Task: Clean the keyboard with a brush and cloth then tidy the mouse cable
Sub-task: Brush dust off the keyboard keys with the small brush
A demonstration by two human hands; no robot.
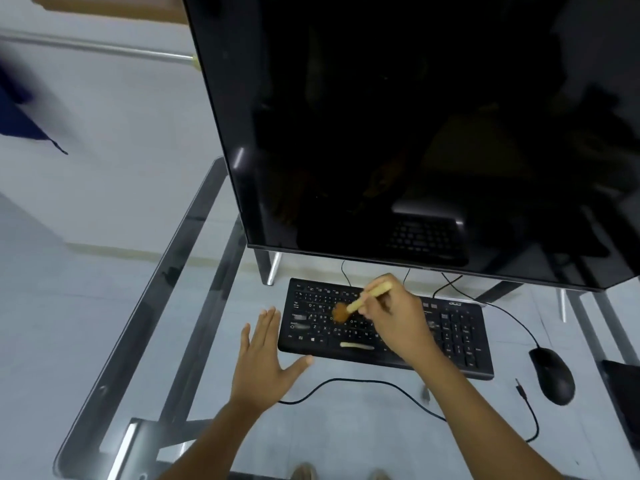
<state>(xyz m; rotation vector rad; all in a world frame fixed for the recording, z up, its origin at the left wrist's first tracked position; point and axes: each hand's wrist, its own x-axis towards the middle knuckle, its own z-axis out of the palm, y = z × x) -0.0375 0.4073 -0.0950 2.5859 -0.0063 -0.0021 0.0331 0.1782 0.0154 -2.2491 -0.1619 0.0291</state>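
Observation:
A black keyboard (460,337) lies on the glass desk below the monitor. My right hand (398,320) is over its middle, shut on a small brush (367,299) with a pale wooden handle; the brown bristles touch the keys left of centre. My left hand (266,358) rests flat and open on the glass beside the keyboard's left end, thumb at its front corner. A black mouse (552,375) sits to the right of the keyboard; its cable (512,318) curves back toward the monitor. No cloth is in view.
A large dark monitor (415,133) leans over the back of the glass desk (145,341). A loose black cable (363,382) runs along the front of the keyboard, and a jack-tipped cable (530,410) lies near the mouse. A dark object (623,393) sits at the right edge.

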